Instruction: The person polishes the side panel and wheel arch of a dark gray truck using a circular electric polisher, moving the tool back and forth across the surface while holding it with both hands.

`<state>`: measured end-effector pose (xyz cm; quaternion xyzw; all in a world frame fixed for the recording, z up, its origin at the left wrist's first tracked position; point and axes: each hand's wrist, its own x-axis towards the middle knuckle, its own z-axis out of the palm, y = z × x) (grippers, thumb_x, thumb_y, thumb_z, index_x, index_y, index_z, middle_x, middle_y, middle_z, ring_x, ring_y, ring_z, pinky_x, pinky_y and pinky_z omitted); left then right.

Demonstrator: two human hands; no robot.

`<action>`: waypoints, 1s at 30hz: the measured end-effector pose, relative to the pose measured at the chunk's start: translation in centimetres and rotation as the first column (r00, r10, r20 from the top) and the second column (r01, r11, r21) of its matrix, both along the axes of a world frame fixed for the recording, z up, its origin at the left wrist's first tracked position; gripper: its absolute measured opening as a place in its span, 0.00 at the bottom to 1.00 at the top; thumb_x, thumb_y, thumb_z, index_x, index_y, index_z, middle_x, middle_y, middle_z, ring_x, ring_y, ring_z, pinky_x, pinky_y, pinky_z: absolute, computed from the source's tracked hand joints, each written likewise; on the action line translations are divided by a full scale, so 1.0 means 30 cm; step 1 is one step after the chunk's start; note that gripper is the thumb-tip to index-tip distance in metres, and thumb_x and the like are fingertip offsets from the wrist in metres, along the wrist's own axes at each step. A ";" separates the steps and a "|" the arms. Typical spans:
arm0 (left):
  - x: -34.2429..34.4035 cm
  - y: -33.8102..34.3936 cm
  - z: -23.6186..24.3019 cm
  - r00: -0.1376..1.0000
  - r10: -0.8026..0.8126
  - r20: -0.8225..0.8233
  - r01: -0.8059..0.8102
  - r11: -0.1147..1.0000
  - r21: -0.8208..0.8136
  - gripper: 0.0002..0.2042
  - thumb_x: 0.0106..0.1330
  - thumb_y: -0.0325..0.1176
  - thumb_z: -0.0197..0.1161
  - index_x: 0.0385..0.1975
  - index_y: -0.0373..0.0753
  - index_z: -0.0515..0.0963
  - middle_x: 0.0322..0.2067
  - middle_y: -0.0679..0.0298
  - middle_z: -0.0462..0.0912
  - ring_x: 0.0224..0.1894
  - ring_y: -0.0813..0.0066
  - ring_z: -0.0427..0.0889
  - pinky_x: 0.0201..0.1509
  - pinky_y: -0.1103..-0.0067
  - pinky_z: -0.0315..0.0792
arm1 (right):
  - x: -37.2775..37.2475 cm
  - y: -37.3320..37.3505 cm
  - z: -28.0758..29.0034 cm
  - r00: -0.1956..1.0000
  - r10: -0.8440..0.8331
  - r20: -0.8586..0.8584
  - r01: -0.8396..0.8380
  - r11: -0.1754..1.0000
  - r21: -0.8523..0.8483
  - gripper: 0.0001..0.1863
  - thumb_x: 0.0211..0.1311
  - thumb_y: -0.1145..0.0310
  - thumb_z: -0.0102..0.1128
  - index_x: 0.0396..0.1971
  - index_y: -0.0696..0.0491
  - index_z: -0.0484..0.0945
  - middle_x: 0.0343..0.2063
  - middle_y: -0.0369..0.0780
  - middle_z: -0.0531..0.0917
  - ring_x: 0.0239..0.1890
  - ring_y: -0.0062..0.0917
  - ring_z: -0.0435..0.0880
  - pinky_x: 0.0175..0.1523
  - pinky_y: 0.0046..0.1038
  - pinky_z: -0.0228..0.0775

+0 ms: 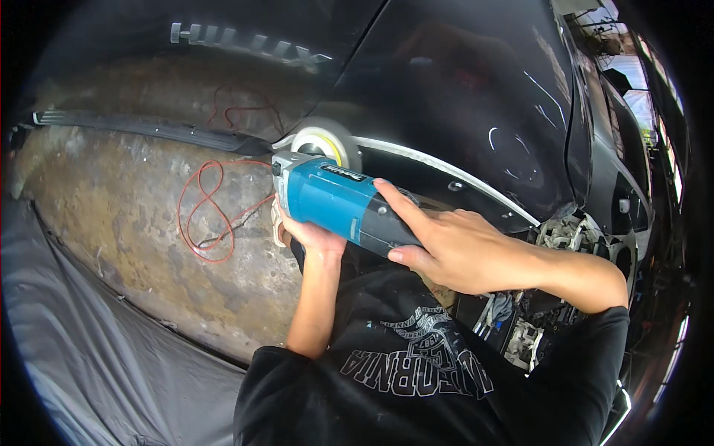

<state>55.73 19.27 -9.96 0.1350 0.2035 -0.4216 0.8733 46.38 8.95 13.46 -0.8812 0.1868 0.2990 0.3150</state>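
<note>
Currently gripping the blue polisher [327,195] with left hand [318,234] beneath its head and right hand [457,245] around its black rear. Holding the white pad [312,144] at the lower left corner of the black panel [454,111]; impossible to tell whether touching. Probably buffing; next, calling for steady guidance along its pale edge [446,166].

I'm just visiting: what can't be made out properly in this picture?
All in the head view:
Left hand: most fingers hidden by the blue polisher.
Right hand: some fingers hidden behind the polisher.
Pad: edge blurred, lower part hidden by the polisher.
Black car: cut off by the upper edge.
</note>
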 end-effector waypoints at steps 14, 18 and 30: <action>0.043 0.015 -0.012 0.997 -0.061 -0.049 0.063 0.997 0.047 0.29 0.70 0.59 0.40 0.54 0.42 0.75 0.52 0.59 0.80 0.55 0.59 0.78 0.61 0.62 0.71 | 0.090 0.003 -0.001 0.982 -0.035 -0.186 0.052 0.995 0.087 0.40 0.73 0.54 0.45 0.72 0.61 0.39 0.27 0.54 0.81 0.35 0.50 0.82 0.46 0.45 0.70; -0.031 0.006 0.150 0.981 -0.081 -0.177 0.087 0.996 0.026 0.29 0.72 0.60 0.37 0.55 0.44 0.74 0.52 0.61 0.79 0.56 0.62 0.77 0.62 0.66 0.69 | 0.058 0.016 0.192 0.957 -0.097 -0.272 0.130 0.986 0.105 0.42 0.72 0.59 0.49 0.72 0.60 0.35 0.44 0.62 0.76 0.39 0.55 0.81 0.49 0.46 0.69; 0.157 0.024 -0.053 0.987 -0.105 -0.119 0.125 0.975 0.182 0.30 0.70 0.60 0.38 0.53 0.42 0.76 0.50 0.57 0.81 0.52 0.57 0.79 0.59 0.62 0.73 | 0.165 0.011 -0.098 0.972 -0.089 -0.220 0.120 0.984 0.133 0.42 0.73 0.55 0.47 0.73 0.56 0.34 0.39 0.58 0.80 0.40 0.51 0.82 0.51 0.41 0.69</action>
